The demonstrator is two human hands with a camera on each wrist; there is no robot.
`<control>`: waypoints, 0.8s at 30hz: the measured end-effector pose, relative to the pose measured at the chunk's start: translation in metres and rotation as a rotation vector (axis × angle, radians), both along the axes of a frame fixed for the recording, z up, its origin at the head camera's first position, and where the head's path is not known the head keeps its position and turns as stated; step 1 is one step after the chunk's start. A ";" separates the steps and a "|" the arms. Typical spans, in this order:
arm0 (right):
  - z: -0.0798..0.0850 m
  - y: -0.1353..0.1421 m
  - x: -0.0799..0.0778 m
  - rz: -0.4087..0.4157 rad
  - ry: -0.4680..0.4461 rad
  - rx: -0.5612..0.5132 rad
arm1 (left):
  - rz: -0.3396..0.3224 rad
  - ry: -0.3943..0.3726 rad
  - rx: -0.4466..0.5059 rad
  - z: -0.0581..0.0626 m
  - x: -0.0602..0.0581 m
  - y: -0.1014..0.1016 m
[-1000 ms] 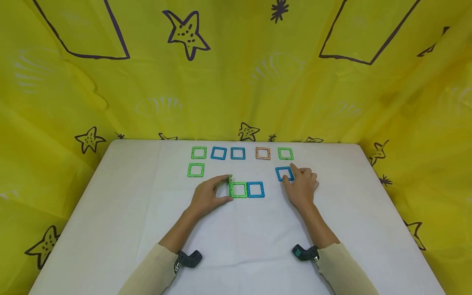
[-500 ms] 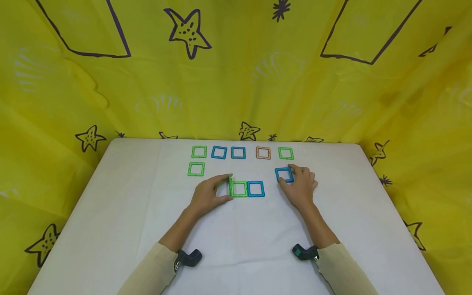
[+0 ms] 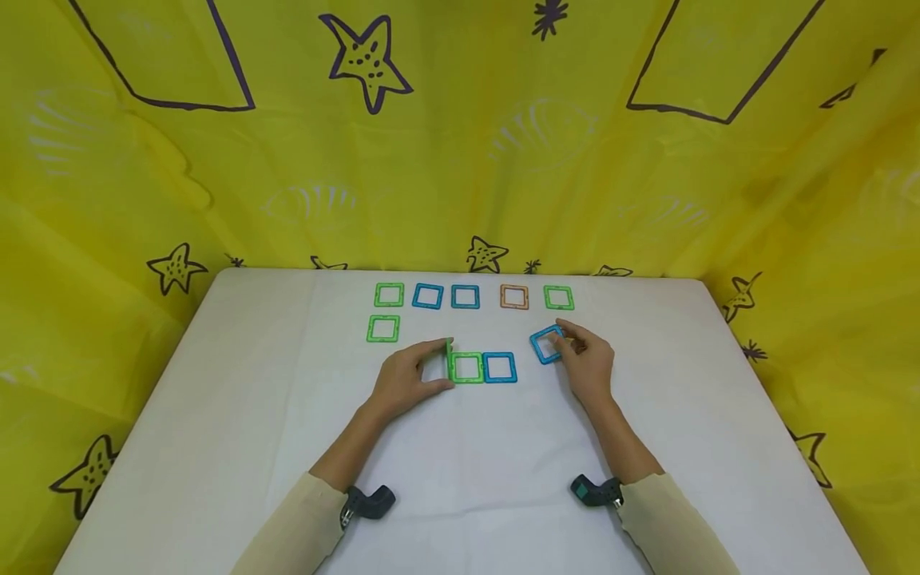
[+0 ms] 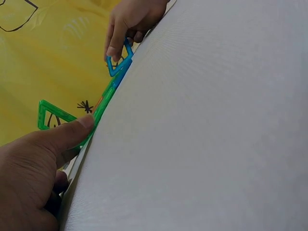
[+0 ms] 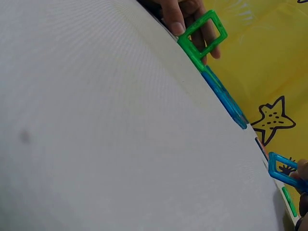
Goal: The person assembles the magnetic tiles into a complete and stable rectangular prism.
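The left sleeve (image 3: pixel 295 523) is pale beige cloth, plain and lightly creased, and the right sleeve (image 3: pixel 674 523) matches it in colour and cut. Each ends on the forearm in a slightly uneven, wavy edge. At the left cuff sits a black wrist device (image 3: pixel 370 505), bent in shape with a rounded, stubby end pointing right; small silvery parts show beside the cloth. Its twin, a second black device (image 3: pixel 593 491) at the right cuff, points left, carries a green patch (image 3: pixel 579 489) near its tip, and likewise shows a silvery bit. Beyond the cuffs, the left grip (image 3: pixel 408 379) and right grip (image 3: pixel 589 366) are bare.
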State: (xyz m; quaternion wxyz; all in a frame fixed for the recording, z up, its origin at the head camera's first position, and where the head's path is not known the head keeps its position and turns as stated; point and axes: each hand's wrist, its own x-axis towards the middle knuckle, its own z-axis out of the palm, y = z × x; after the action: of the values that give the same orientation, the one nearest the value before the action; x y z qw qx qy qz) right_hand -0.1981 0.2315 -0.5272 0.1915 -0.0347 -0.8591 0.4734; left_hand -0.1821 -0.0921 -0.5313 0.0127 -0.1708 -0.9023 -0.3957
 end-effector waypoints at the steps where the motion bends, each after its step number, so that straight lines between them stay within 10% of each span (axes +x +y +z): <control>1: 0.001 -0.001 0.000 0.002 -0.001 -0.017 | 0.003 -0.005 0.001 0.000 0.000 0.000; 24: 0.013 0.000 0.003 0.043 -0.130 -0.212 | 0.008 -0.003 0.017 0.000 0.000 -0.001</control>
State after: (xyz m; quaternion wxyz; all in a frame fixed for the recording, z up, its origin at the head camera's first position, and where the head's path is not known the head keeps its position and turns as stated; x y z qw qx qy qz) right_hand -0.1952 0.2318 -0.5141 0.1203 -0.0671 -0.8153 0.5625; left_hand -0.1817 -0.0932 -0.5315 0.0141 -0.1665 -0.8995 -0.4037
